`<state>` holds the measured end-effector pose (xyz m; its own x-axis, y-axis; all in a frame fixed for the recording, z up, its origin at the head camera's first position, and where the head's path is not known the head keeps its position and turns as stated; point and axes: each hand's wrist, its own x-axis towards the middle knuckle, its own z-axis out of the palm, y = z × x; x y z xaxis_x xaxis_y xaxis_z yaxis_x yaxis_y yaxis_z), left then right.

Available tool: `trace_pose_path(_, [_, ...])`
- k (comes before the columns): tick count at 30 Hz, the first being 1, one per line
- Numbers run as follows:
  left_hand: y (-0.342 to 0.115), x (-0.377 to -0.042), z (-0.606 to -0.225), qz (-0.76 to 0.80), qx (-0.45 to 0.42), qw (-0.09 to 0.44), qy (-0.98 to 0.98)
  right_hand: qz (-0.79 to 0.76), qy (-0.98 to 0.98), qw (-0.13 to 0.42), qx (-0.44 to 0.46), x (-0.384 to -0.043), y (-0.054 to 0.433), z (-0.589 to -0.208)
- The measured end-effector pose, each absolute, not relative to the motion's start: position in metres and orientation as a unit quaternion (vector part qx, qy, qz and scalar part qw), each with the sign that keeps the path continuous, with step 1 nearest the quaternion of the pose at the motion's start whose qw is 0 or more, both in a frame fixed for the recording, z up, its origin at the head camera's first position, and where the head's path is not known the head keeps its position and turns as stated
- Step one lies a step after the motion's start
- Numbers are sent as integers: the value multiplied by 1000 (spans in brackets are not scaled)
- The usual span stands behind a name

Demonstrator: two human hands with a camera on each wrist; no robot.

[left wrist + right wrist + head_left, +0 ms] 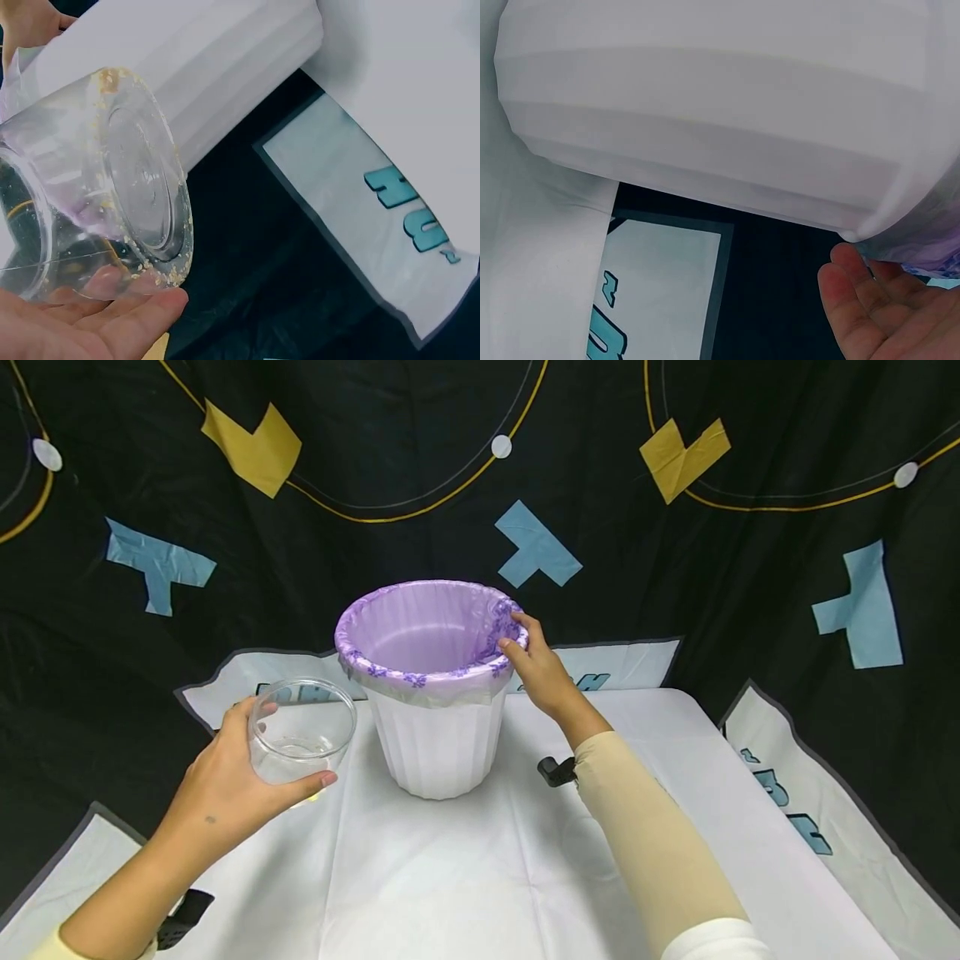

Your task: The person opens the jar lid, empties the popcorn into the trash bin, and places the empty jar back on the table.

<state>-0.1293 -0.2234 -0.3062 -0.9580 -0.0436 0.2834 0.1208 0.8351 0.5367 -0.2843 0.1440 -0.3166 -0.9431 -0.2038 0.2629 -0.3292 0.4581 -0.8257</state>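
Note:
My left hand (217,785) holds a clear plastic tub (300,752) left of a white waste bin (438,743), fingers and thumb curled around its side. In the left wrist view, yellowish crumbs (161,274) cling along the base edge of the clear tub (142,176). A purple patterned bin liner (420,647) lines the bin and folds over its rim. At the bin's right side, my right hand (543,672) grips the lined rim, with fingertips showing over the edge. Fingers (847,289) lie against the outside below the rim in the right wrist view.
The bin stands upright on a table with a white cloth (435,877). Lettered white banners (795,810) hang along the table edges. Behind is a black curtain (375,552) with yellow and blue paper shapes. Both wrists wear dark camera mounts (557,771).

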Motion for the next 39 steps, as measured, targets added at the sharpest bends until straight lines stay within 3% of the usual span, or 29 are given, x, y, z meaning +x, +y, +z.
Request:
trace_pose_path(18, [-183,-103,-350,-368,-81,140,-916,498,-849,71,159,-285,144,-314])
trace_pose_path(39, [-161,-82,-395,-404,-86,79,-907,507,-846,55,153,-281,143,-317])
